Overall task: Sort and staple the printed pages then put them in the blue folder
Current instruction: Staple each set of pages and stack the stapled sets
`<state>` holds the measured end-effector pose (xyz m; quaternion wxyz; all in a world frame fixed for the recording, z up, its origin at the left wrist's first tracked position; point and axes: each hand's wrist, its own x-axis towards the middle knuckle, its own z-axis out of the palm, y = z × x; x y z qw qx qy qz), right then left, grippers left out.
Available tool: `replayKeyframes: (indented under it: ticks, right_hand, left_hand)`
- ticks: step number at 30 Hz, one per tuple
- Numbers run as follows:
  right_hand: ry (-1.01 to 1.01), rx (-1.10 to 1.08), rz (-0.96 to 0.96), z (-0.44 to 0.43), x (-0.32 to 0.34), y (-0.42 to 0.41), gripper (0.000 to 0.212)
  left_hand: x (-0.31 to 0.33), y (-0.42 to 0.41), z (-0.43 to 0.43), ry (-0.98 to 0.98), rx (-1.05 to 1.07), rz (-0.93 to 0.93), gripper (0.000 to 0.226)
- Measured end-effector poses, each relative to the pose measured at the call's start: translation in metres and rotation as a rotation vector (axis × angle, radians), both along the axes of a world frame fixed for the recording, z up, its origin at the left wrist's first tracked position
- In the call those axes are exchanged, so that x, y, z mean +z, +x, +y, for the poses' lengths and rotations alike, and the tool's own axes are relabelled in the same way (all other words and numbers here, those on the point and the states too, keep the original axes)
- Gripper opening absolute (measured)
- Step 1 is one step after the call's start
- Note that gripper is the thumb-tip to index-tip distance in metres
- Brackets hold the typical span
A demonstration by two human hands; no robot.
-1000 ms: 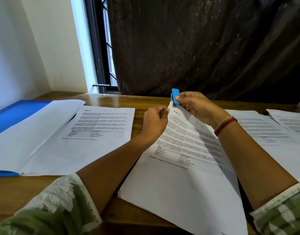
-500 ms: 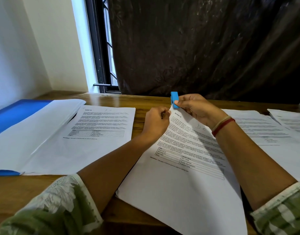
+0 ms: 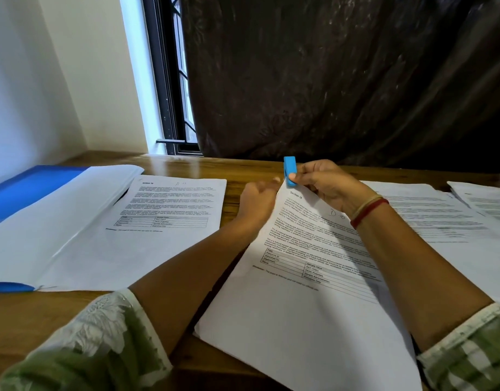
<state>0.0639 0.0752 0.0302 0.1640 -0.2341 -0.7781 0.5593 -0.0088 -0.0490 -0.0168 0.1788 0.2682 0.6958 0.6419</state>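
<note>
Looking down at the wooden worktop, we've got the right hand just above centre frame, its fingers and thumb pinching the blue stapler, and that stapler sits right on the top corner of the printed pages. The stack lies tilted, running from centre frame down to the lower right, heading line up by the stapler. Over to the left hand: it sits just left of that same corner, against the stack's left edge, fingers curled, but it's blurred and we cannot tell whether it grips the paper. At the left edge of the frame the blue folder lies open, a white sheet spread over it, with 1 more printed page beside it, left of centre. More pages lie at the right. A dark curtain fills the top.
</note>
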Motion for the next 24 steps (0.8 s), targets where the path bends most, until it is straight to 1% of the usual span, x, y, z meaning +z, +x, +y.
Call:
replayKeyframes:
  ticks: [1,2,3,4,6,7,8,10,13,15,19,21,23,24]
  right_hand:
    - [0.007,0.001,-0.007,0.001,-0.001,-0.001,0.008]
    - [0.017,0.002,-0.015,0.002,-0.003,-0.001,0.01]
    - [0.024,0.012,-0.015,0.003,-0.004,-0.002,0.012]
    - [0.027,0.028,-0.004,0.002,-0.005,-0.003,0.013]
    - [0.04,0.066,0.024,0.0,-0.006,-0.005,0.011]
    - [0.049,0.078,0.033,-0.001,-0.007,-0.005,0.013]
    - [0.057,0.086,0.038,-0.001,-0.008,-0.006,0.016]
    - [0.066,0.092,0.049,-0.003,-0.011,-0.008,0.018]
    - [0.053,0.075,0.081,-0.005,-0.014,-0.011,0.01]
    - [0.051,0.051,0.096,-0.007,-0.014,-0.011,0.01]
    - [0.009,0.059,0.094,-0.005,-0.017,-0.009,0.008]
    - [-0.081,0.045,0.1,-0.006,-0.018,-0.008,0.007]
    - [-0.214,-0.032,0.139,-0.005,-0.018,-0.007,0.012]
    - [-0.29,-0.054,0.168,-0.004,-0.017,-0.006,0.016]
  left_hand:
    - [0.004,-0.001,-0.002,0.009,-0.012,-0.142,0.051]
    - [0.007,-0.004,-0.002,-0.003,-0.046,-0.205,0.069]
    - [0.008,-0.006,-0.003,-0.021,-0.091,-0.206,0.079]
    - [0.008,-0.006,-0.004,-0.02,-0.13,-0.178,0.076]
    - [0.007,-0.005,-0.004,0.015,-0.17,-0.143,0.05]
    - [0.006,-0.006,-0.003,0.035,-0.173,-0.154,0.039]
    - [0.006,-0.005,-0.003,0.052,-0.175,-0.163,0.034]
    - [0.003,-0.007,-0.002,0.061,-0.171,-0.173,0.032]
    - [0.001,-0.01,0.002,0.072,-0.143,-0.159,0.03]
    - [0.002,-0.008,0.003,0.089,-0.125,-0.169,0.03]
    - [-0.002,-0.008,0.003,0.11,-0.141,-0.211,0.04]
    - [-0.002,-0.009,0.002,0.11,-0.14,-0.28,0.052]
    - [0.002,-0.008,0.001,0.085,-0.142,-0.385,0.068]
    - [0.002,-0.008,0.001,0.071,-0.137,-0.398,0.073]
